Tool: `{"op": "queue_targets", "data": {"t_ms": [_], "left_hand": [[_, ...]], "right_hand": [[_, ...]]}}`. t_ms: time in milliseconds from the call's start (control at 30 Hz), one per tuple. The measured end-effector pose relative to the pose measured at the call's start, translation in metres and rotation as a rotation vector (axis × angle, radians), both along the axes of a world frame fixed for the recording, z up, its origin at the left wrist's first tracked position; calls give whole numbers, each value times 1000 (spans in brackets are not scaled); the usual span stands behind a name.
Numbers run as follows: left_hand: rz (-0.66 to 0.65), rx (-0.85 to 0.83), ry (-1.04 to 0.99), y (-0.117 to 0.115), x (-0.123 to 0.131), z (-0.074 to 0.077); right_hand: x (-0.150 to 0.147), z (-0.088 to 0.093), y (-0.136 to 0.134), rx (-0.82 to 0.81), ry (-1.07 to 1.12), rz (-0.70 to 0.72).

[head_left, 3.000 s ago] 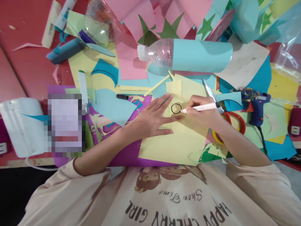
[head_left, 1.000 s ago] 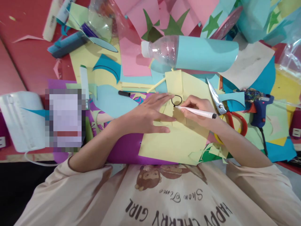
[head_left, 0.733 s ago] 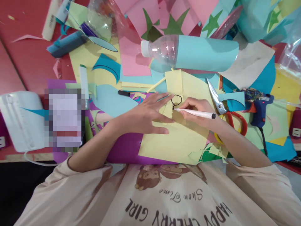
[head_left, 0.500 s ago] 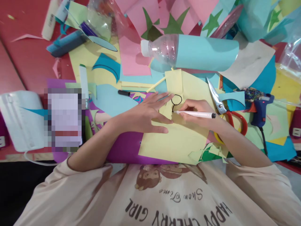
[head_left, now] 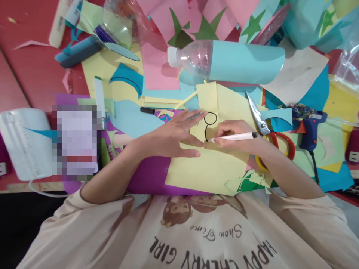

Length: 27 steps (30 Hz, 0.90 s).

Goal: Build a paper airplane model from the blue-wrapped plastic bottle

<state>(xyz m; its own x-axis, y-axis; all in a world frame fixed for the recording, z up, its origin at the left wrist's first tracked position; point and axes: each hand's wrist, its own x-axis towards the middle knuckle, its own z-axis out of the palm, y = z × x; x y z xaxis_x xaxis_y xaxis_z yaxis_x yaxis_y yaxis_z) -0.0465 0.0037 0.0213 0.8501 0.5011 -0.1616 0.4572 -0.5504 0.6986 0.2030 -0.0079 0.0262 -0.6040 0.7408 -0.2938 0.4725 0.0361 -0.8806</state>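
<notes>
- The left hand lies open and flat, fingers spread, pressing down on the pale yellow paper.
- The right hand is closed around a white marker, pinched near its tip; the black end points away towards the scissors.
- The marker tip touches the yellow paper just beside the left fingertips, at the lower end of a black drawn outline — a small loop with a line running down from it.
- The outline sits between the two hands, which almost meet over the sheet.
- The yellow paper spreads from under both hands towards the person's body and overlaps a purple sheet beneath the left wrist.
- Red-handled scissors lie just beyond the right wrist, with a blue glue gun further out on that side.
- A plastic bottle wrapped in light blue paper lies on its side beyond both hands.
- A black marker cap rests near the left hand — on its outer side.
</notes>
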Motion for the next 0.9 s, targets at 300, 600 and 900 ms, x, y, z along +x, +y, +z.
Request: {"op": "queue_targets", "data": {"t_ms": [300,600,900], "left_hand": [[8,-14,18,0,0,-1],[9,-20,25,0,0,0],[15,-24,19,0,1,0]], "right_hand": [[1,1,3,-5,5,44],[1,0,3,57,-10,52],[2,2,4,29,-16,62]]}}
